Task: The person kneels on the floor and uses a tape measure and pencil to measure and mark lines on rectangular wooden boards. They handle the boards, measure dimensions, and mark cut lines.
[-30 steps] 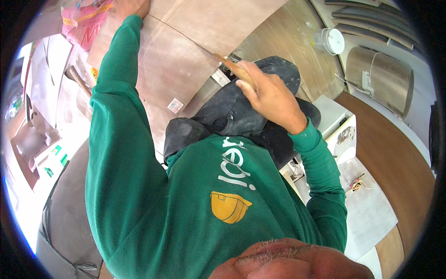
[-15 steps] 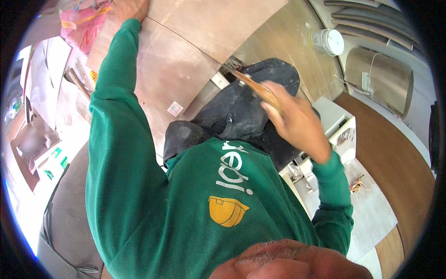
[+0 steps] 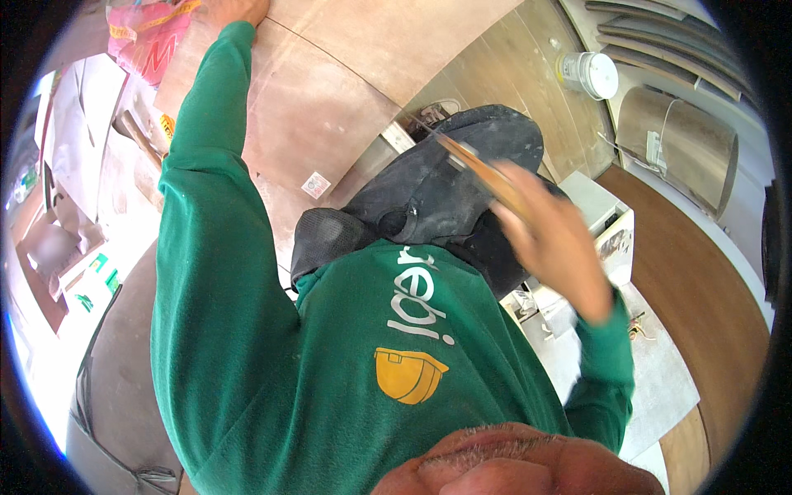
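Note:
My right hand (image 3: 549, 231) is closed around a slim wooden-handled tool (image 3: 487, 175), just right of the near corner of a brownish board (image 3: 330, 91). The tool is blurred and its far end is thin and dark, so I cannot tell its exact kind. It points up and left, over my dark trousers (image 3: 445, 165). At the upper left, my left hand (image 3: 235, 11) rests on the board, beside a pink bag (image 3: 153, 45) with yellow strips. Its fingers are largely cut off by the picture's edge. A small white printed sticker (image 3: 315, 185) lies on the board.
A white bucket (image 3: 601, 76) stands on the wood-look floor (image 3: 528, 82) at upper right. Near it lean a curved brownish panel (image 3: 676, 148) and stacked curved strips (image 3: 668, 41). A white machine-like box (image 3: 602, 214) is right of my legs, with loose wires (image 3: 639, 327) below.
My right hand has drawn back with the tool, down and to the right, away from the board's corner. My left hand stays on the board.

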`<state>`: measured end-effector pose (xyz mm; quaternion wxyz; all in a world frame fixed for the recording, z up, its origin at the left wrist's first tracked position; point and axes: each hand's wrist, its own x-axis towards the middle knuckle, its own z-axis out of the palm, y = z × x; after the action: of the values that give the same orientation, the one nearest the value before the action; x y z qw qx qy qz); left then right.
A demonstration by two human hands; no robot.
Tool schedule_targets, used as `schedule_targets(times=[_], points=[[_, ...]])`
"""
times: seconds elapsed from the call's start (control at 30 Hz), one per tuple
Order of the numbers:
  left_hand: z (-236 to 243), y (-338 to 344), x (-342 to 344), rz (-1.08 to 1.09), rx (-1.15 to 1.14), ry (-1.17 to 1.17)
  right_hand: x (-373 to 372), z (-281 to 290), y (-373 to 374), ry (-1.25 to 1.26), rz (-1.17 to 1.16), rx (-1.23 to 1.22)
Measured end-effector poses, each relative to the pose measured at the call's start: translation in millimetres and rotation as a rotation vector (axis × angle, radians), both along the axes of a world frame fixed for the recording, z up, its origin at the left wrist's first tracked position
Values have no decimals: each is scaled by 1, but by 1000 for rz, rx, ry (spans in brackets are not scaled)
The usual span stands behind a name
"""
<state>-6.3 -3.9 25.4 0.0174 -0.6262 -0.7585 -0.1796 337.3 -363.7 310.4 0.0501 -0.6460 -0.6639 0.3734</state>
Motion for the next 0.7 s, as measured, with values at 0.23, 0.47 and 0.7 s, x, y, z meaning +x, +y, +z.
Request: schedule_targets(times=[0.23,0.47,0.7], points=[[-9,8,-5,0,60,-16,-33,-86,37,125,30,131],[-9,5,-2,13,83,-27,22,87,-19,-39,-35,-77],[-22,13,-10,12,149,31,-47,-104,46,78,6,68]])
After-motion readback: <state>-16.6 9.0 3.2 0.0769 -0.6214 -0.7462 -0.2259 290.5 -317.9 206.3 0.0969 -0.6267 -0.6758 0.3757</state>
